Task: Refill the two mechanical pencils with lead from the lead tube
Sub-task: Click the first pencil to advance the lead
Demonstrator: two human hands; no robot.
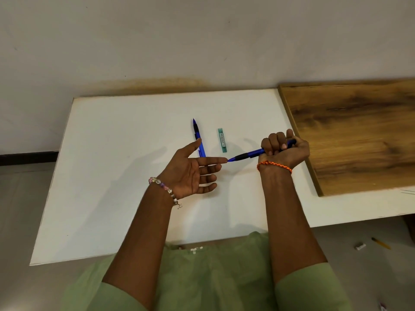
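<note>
My right hand grips a blue mechanical pencil in a fist, thumb at its rear end, tip pointing left. My left hand is held palm up with straight fingers, and its index fingertip touches the pencil's tip. A second blue mechanical pencil lies on the white table, tip pointing away from me, partly hidden behind my left thumb. The green lead tube lies flat on the table just right of that pencil, between the two hands and beyond them.
A wood-grain board lies on the table's right part, touching my right hand's far side. A grey wall stands behind the table. On the floor at the lower right lie a yellow pencil and a small white object.
</note>
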